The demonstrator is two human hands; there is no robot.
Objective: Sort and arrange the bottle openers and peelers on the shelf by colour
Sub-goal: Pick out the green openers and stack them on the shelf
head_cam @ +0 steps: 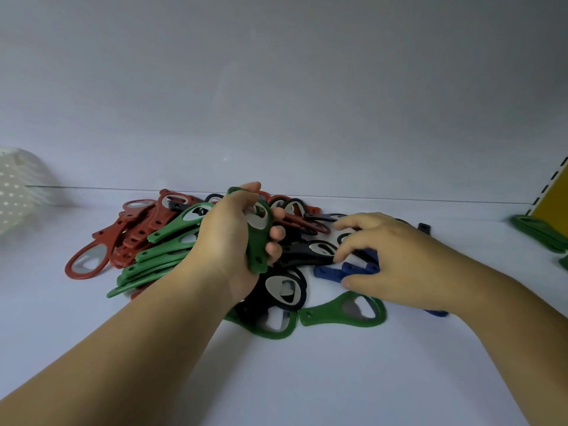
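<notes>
A mixed heap of bottle openers lies on the white shelf (276, 379). Red openers (101, 253) sit at the left, a fan of green openers (159, 256) beside them, and black openers (285, 287) in the middle. My left hand (230, 241) grips an upright green opener (259, 241) above the heap. My right hand (393, 259) lies over several blue openers (335, 272) with its fingers curled round them. A single green opener (347, 310) lies flat just in front of that hand. Another green opener (270, 329) pokes out under the black ones.
A white perforated object (21, 192) stands at the far left. At the right edge are a yellow panel (553, 201) and a small stack of green pieces (541, 232). The shelf's back wall (276, 103) rises behind the heap.
</notes>
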